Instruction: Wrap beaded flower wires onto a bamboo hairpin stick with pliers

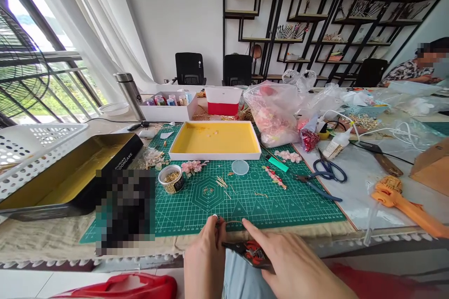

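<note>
My left hand (pixel 206 245) is at the front edge of the green cutting mat (pixel 182 212), its thumb and finger pinched on one end of a thin gold chain (pixel 234 222). My right hand (pixel 284 254) holds pliers (pixel 253 251) with dark jaws and red-orange parts, jaws pointing left toward my left hand. Its index finger reaches out to the chain's other end. Beyond them on the mat are gold pins (pixel 221 181), small gold pieces (pixel 207 191), a tub of gold bits (pixel 171 179) and a round clear lid (pixel 240 167).
A white-rimmed yellow tray (pixel 214 155) stands at the mat's back. Blue-handled scissors (pixel 329 170), blue pliers (pixel 321 189) and an orange glue gun (pixel 393 194) lie right. A black box (pixel 122 168) stands left. Another person (pixel 414 67) sits far right.
</note>
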Demonstrator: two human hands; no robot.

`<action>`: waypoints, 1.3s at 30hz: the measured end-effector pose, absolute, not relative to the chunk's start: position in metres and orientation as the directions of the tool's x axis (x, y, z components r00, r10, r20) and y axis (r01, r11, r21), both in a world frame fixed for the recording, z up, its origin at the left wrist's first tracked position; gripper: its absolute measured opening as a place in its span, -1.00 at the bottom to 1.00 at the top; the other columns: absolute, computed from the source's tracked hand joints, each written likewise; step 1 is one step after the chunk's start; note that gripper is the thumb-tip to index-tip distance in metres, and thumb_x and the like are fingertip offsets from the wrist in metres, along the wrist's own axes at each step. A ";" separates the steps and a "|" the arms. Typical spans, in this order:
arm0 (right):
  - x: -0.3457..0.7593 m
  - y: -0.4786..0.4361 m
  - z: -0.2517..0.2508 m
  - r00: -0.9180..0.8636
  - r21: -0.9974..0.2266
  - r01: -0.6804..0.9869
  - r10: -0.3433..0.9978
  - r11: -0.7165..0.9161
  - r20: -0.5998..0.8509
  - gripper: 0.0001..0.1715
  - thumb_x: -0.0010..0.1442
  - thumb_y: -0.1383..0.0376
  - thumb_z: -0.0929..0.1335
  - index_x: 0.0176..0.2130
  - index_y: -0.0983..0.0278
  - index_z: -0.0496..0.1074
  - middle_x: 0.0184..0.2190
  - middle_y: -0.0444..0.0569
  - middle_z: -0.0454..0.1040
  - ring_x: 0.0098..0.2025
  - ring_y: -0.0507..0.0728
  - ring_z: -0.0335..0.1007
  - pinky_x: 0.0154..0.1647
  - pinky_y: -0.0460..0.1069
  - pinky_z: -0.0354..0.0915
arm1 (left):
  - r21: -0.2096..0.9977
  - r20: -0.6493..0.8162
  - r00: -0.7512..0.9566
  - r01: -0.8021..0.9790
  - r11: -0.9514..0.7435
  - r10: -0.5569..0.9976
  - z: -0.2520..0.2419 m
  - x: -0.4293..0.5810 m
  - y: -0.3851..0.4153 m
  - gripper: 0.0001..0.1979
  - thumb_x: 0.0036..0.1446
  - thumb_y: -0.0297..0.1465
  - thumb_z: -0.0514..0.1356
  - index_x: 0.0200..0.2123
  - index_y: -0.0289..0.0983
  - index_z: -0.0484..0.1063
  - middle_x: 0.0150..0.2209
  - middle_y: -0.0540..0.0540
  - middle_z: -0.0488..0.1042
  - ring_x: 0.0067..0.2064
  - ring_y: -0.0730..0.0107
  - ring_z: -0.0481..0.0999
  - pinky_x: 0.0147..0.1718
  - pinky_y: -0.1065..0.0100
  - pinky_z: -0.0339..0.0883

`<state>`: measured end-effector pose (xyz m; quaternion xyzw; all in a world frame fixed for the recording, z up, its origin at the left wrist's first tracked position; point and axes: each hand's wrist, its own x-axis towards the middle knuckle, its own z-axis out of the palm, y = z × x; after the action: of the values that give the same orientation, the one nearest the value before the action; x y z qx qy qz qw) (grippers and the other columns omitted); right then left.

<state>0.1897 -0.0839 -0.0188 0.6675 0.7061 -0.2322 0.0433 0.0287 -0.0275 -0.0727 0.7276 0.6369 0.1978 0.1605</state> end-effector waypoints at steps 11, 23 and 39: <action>0.195 -0.106 -0.042 -0.124 -0.265 0.960 0.985 0.089 -0.118 0.17 -0.10 0.45 0.39 0.36 0.07 -0.15 -0.12 0.01 0.54 -0.25 0.26 0.50 -0.25 0.01 0.34 | 0.498 0.135 0.130 0.848 -0.181 0.982 -0.077 0.026 -0.028 -0.92 0.25 -0.39 0.08 -0.30 -0.19 0.36 -0.37 0.02 0.62 -0.42 0.35 0.62 -0.57 0.50 0.22; 0.191 -0.103 -0.068 -0.056 -0.159 0.987 0.993 0.038 -0.105 0.27 -0.19 0.50 0.38 0.37 0.16 -0.25 -0.24 0.04 0.54 -0.30 0.27 0.46 -0.32 0.00 0.25 | 0.469 0.041 0.138 0.872 -0.141 0.990 -0.075 0.027 -0.024 -0.90 0.26 -0.37 0.08 -0.24 -0.20 0.39 -0.33 0.00 0.63 -0.38 0.28 0.62 -0.53 0.47 0.25; 0.205 -0.134 -0.088 0.105 -0.694 0.698 0.984 -0.177 -0.145 0.01 0.11 0.45 0.25 0.37 0.11 -0.32 -0.20 -0.07 0.54 -0.25 0.14 0.51 -0.32 -0.10 0.36 | 0.498 0.017 0.126 0.859 -0.118 0.992 -0.074 0.027 -0.023 -0.91 0.25 -0.36 0.09 -0.30 -0.17 0.37 -0.40 0.03 0.61 -0.40 0.29 0.62 -0.55 0.47 0.22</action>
<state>0.2050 -0.1338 -0.0882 0.7050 0.5965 -0.3026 -0.2358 0.0269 -0.0225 -0.0741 0.7265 0.6369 0.1765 0.1882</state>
